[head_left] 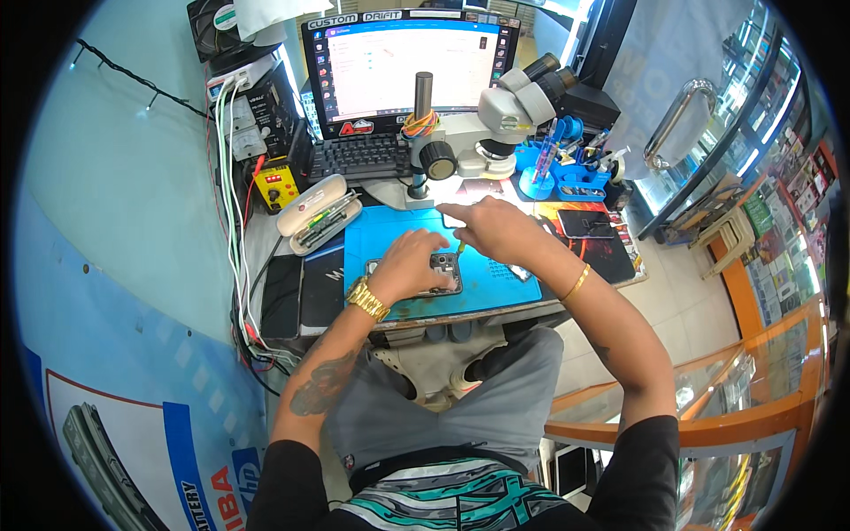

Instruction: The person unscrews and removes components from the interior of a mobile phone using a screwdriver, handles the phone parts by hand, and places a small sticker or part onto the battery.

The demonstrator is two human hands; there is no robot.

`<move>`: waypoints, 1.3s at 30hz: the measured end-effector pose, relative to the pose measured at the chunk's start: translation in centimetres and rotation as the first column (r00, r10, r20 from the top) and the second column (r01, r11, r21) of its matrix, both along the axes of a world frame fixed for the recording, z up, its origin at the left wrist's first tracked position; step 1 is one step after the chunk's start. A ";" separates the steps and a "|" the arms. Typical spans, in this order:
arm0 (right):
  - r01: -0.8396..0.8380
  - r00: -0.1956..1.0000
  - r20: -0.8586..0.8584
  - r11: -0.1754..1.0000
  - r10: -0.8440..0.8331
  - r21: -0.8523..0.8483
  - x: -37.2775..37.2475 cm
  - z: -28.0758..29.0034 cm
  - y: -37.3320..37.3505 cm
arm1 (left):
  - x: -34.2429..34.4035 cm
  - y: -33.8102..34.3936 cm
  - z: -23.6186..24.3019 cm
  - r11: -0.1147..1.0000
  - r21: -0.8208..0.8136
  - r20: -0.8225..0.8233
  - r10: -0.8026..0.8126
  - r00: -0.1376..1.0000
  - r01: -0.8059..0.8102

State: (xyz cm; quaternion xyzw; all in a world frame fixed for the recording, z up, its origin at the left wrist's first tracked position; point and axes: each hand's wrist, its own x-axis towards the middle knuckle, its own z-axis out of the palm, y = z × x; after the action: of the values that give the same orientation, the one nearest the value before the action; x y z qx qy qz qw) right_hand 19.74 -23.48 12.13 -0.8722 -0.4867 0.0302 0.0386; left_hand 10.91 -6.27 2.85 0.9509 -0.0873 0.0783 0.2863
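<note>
A disassembled phone (448, 275) lies on the blue repair mat (390, 221), its internals showing. My left hand (409, 264), with a gold watch at the wrist, curves over it, thumb and fingers gripping it. Above and to the right, my right hand (491, 232) has its fingers bent near the mat's back edge, by a small yellow-green item (461, 247); what it holds is too small to make out. A small light-coloured part (518, 273) lies on the mat's right side.
A microscope (505, 111) stands before a monitor (407, 62) and keyboard (354, 161). An open pencil case (314, 212), yellow-black instrument (276, 186) and cables are left. Blue tool holders (537, 183) and a dark phone (584, 224) are right. A glass showcase (761, 354) borders the right.
</note>
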 end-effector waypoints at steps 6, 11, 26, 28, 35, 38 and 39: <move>-0.001 1.000 0.004 1.000 0.001 -0.002 -0.5 0.3 0.2 | -2.0 1.3 -1.9 0.998 0.044 -0.018 0.044 0.999 -0.043; 0.025 0.999 -0.040 0.982 -0.018 0.189 0.1 0.3 -0.9 | -2.4 0.9 -1.6 0.996 0.001 0.006 0.086 0.996 -0.086; 0.804 0.246 -0.964 0.536 0.097 0.259 0.0 -10.3 -8.5 | -2.9 1.2 -1.9 0.997 0.055 0.033 0.046 0.998 -0.048; 0.728 0.248 -0.967 0.648 0.056 0.225 1.0 -9.8 -8.3 | -3.1 1.8 -2.1 0.998 0.021 -0.017 0.052 0.998 -0.052; 0.700 0.193 -0.981 0.698 0.016 0.149 1.5 -10.2 -7.6 | -3.7 2.3 -2.1 0.995 0.044 0.059 0.083 0.995 -0.085; 0.754 0.232 -0.953 0.583 0.196 0.304 1.3 -9.7 -7.8 | -3.6 2.1 -2.1 0.997 0.018 0.012 0.077 0.997 -0.077; 0.755 0.332 -0.936 0.560 0.121 0.340 1.1 -9.1 -7.8 | -3.6 2.0 -1.9 0.997 0.011 0.003 0.076 0.997 -0.076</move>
State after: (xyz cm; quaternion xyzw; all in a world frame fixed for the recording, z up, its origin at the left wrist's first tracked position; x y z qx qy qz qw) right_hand 20.86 -31.30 3.07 -0.6922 -0.1386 0.2766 0.6520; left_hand 7.27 -4.25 0.97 0.9550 -0.0518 0.0901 0.2778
